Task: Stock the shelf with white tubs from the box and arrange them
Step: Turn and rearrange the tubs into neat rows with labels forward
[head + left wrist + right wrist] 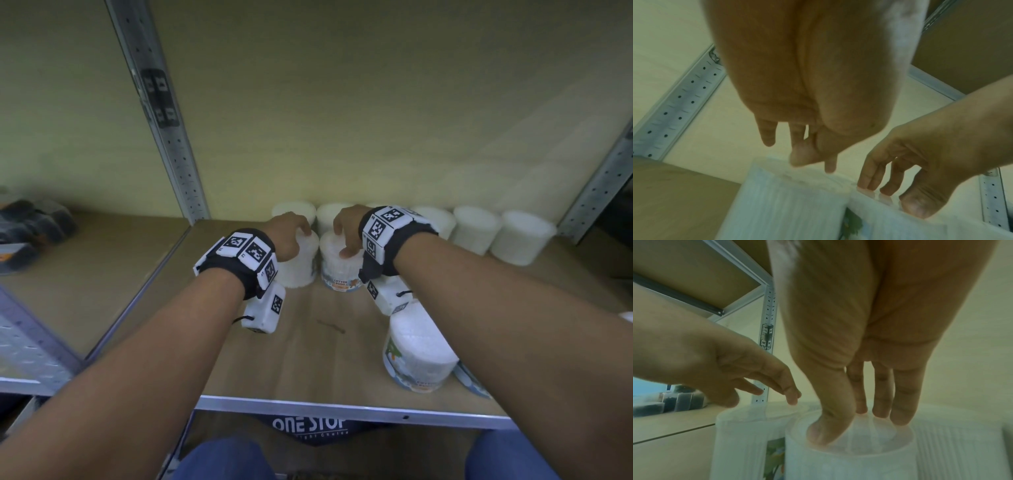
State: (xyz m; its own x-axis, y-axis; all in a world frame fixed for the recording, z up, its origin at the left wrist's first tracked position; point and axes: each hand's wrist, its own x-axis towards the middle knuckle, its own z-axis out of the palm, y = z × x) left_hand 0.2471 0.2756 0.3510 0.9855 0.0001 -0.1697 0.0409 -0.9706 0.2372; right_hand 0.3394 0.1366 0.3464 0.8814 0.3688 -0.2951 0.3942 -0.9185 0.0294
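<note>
I see my right hand [347, 228] pressing thumb and fingertips on the clear lid of a cylindrical cotton buds tub [342, 265] mid-shelf [308, 359]. My left hand [291, 236] hangs over the ribbed white neighbouring tub [299, 265], fingers loose, gripping nothing.

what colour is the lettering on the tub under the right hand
Orange, reading "cotton buds" on the label low on the white tub under the right hand; head view shows it best.

On the shelf [239, 359], six white tubs [476, 229] line the back wall. Ahead of that row stand three more tubs [342, 263]. Two hands [287, 233] are in view.
</note>
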